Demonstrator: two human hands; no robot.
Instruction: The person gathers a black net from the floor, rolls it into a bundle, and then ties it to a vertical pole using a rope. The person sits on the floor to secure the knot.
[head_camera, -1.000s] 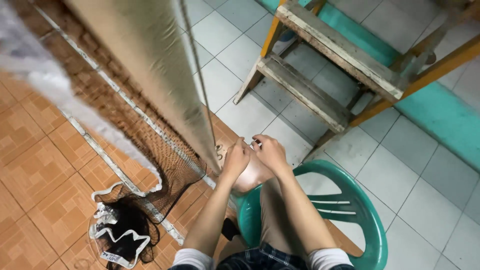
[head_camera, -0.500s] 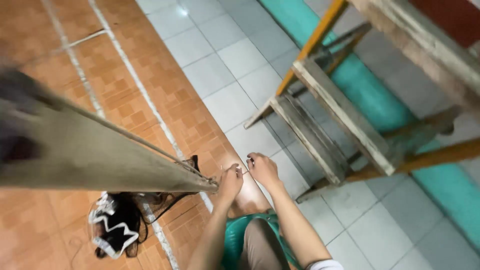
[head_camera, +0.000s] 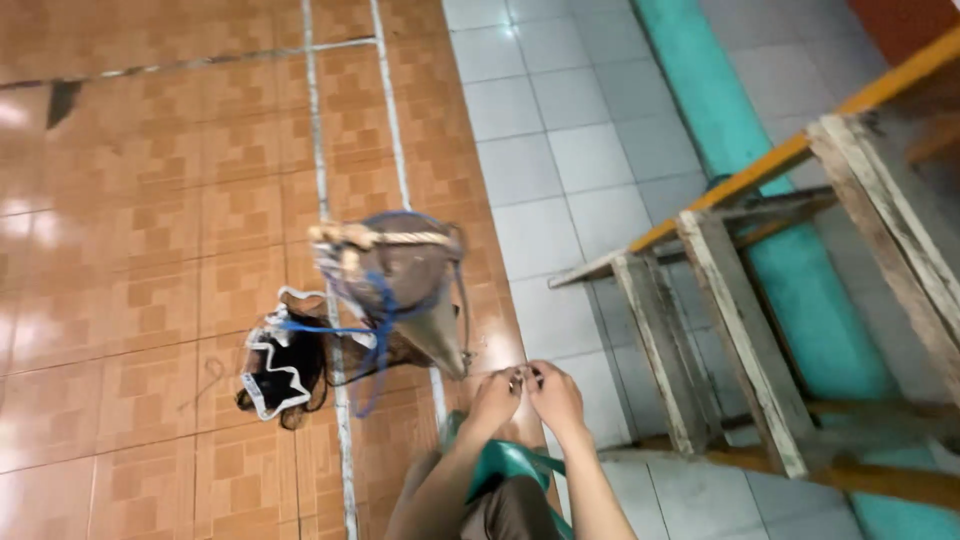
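Both hands meet fingertip to fingertip: left hand (head_camera: 497, 396) and right hand (head_camera: 556, 394) pinch the net (head_camera: 400, 285) at its narrow end. Mending apparently unfinished; bundled netting (head_camera: 280, 365) lies on floor (head_camera: 130, 250).

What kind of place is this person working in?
Probably a tiled porch or home work area, not a factory. The floor is orange-brown patterned tile beside pale grey tile, a rough wooden ladder-like frame stands near a teal wall base, and the person sits on a green plastic chair.
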